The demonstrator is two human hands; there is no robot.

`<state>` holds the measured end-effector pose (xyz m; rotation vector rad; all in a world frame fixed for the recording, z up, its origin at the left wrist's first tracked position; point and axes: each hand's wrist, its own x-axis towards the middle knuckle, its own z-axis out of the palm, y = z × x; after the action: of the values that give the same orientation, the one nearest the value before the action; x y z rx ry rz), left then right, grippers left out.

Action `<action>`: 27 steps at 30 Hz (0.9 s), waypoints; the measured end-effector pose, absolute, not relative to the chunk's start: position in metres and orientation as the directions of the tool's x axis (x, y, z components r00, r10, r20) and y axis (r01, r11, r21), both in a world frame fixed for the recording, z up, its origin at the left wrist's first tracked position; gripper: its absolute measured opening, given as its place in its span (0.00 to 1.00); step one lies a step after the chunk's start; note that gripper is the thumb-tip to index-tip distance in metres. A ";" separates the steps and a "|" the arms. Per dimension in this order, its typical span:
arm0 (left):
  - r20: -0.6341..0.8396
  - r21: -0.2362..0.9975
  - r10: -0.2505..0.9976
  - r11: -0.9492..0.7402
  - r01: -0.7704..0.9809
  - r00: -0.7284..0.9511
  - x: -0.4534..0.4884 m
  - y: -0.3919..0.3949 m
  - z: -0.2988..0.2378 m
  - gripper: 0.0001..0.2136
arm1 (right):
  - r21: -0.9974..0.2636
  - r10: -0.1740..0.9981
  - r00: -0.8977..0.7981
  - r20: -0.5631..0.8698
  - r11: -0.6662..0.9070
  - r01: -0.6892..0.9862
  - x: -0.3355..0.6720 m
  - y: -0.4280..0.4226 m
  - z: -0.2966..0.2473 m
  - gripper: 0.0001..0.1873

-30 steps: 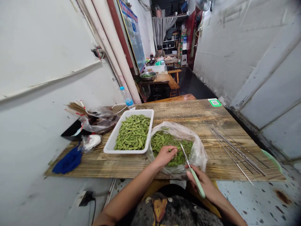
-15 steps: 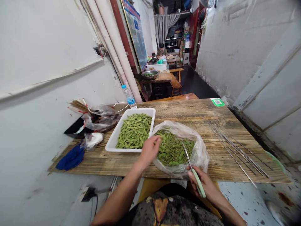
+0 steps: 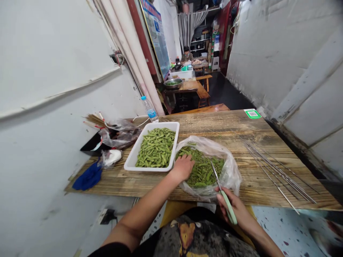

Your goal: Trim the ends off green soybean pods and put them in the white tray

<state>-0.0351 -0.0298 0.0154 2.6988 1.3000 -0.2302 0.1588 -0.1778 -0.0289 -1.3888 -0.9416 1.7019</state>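
Note:
My left hand (image 3: 184,167) reaches into the clear plastic bag (image 3: 232,175), its fingers over the left part of the green scraps and pods (image 3: 205,171) there. The fingertips sink among the greens, so whether they hold a pod is hidden. In my right hand (image 3: 230,204) are scissors (image 3: 227,207) with pale green handles, blades pointing up and left over the bag's near right side. Left of the bag, and close against it, stands a white tray (image 3: 131,165) filled with green soybean pods (image 3: 157,148).
Several metal skewers (image 3: 278,171) lie on the wooden table (image 3: 203,123) at right. A water bottle (image 3: 150,111) stands behind the tray. At left are a black container (image 3: 93,145), a blue cloth (image 3: 88,176) and a small white bag (image 3: 112,157). A person (image 3: 187,55) sits far back.
My left hand has moved right and forward from the tray's near corner into the bag. The scissors stay in my right hand. The view has shifted slightly.

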 end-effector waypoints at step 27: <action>-0.069 0.298 0.772 -0.588 0.752 0.632 0.002 0.019 0.002 0.09 | -0.888 0.887 -0.123 -0.445 -0.455 -0.061 0.160 -0.178 -0.038 0.31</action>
<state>0.0018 0.0190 0.0016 2.5570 1.2281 0.0971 0.1601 -0.1780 -0.0375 -1.4210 -0.9608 1.6712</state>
